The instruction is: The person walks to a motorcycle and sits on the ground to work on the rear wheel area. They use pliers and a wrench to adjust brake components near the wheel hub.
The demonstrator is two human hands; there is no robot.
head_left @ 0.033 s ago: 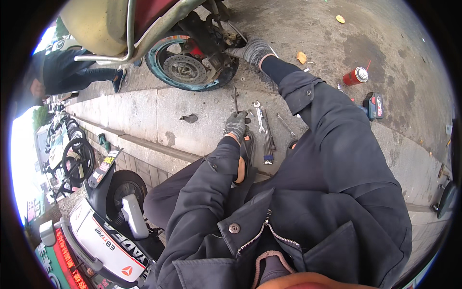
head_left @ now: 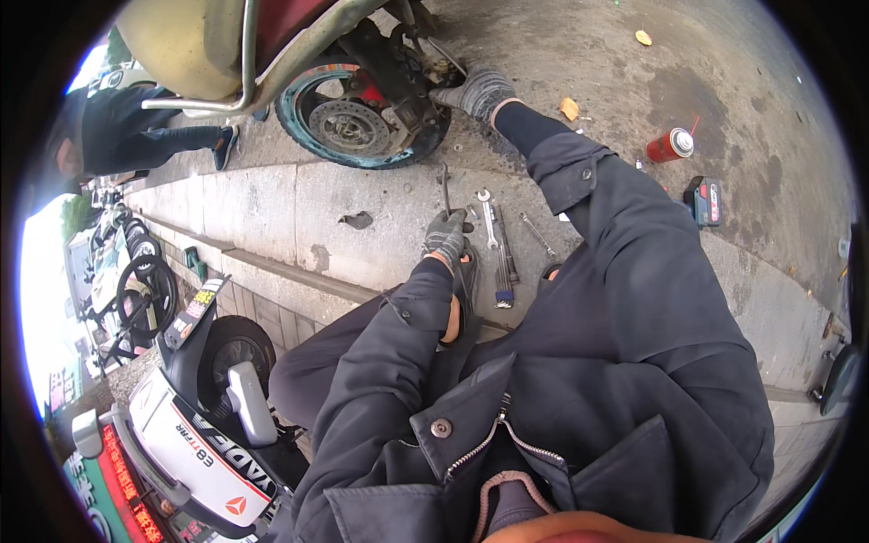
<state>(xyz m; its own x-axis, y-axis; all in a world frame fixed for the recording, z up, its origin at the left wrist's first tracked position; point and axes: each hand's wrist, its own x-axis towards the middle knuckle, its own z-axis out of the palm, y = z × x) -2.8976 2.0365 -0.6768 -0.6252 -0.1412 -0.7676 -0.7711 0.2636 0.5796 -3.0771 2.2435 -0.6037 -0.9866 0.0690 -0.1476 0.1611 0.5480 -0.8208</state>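
My left hand (head_left: 444, 237), in a grey knit glove, is closed round a slim dark metal bar tool (head_left: 444, 188) that points away from me. Farther off, my gloved right hand (head_left: 486, 93) reaches to the hub side of a scooter wheel (head_left: 349, 127). Its fingers are bent there, and what they grip is hidden. The wheel has a brake disc, a bluish rim and a dark shock absorber (head_left: 380, 77) above it. Between my feet lie a combination wrench (head_left: 489, 219), more long tools beside it, and a thin silver tool (head_left: 536, 233).
A red spray can (head_left: 670, 145) and a black battery pack (head_left: 704, 201) are on the ground to the right. A dark scrap (head_left: 357, 220) lies on the pale kerb slab (head_left: 244, 208). A white scooter (head_left: 195, 443) stands lower left; a person (head_left: 136, 131) is at upper left.
Both hands keep nearly the same places. The view has shifted slightly, and a thin pale rod seen beside my right wrist before no longer shows.
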